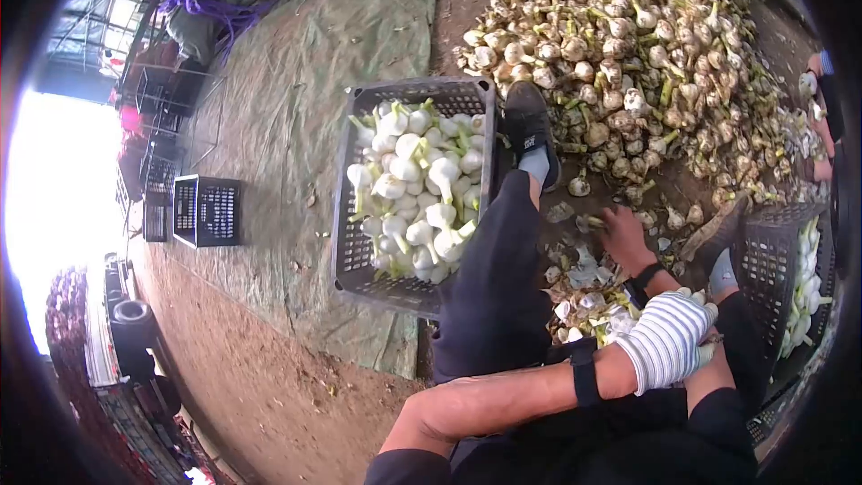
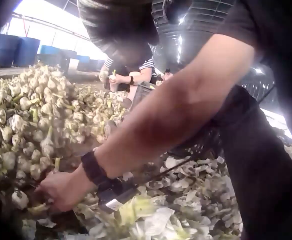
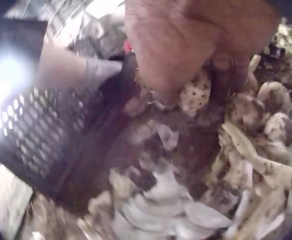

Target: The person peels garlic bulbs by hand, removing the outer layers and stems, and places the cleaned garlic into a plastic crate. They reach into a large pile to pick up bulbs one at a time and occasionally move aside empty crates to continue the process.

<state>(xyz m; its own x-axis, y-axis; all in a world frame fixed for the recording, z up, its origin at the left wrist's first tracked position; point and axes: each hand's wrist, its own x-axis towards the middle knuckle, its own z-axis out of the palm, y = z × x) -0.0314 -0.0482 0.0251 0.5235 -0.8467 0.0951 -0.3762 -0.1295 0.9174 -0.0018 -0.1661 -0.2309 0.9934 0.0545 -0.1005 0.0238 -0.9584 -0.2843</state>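
Note:
My bare right hand (image 1: 624, 241) reaches down to the ground at the near edge of a large heap of unpeeled garlic (image 1: 620, 63). In the right wrist view, its thumb and fingers close around a dirt-speckled garlic bulb (image 3: 195, 94). The left wrist view has that right hand (image 2: 61, 192) low among loose bulbs. Over the right forearm lies my left hand (image 1: 669, 341) in a striped glove. Its fingers point away from the head camera, and whether they hold anything I cannot tell.
A black crate (image 1: 413, 301) of cleaned white garlic stands left of my shoe (image 1: 530, 130). Another crate (image 1: 772, 251) with white bulbs is at the right. Peeled skins (image 2: 186, 200) litter the ground. Another person's arm (image 1: 826, 117) shows at far right. Crates (image 1: 206, 211) stand beyond the tarp.

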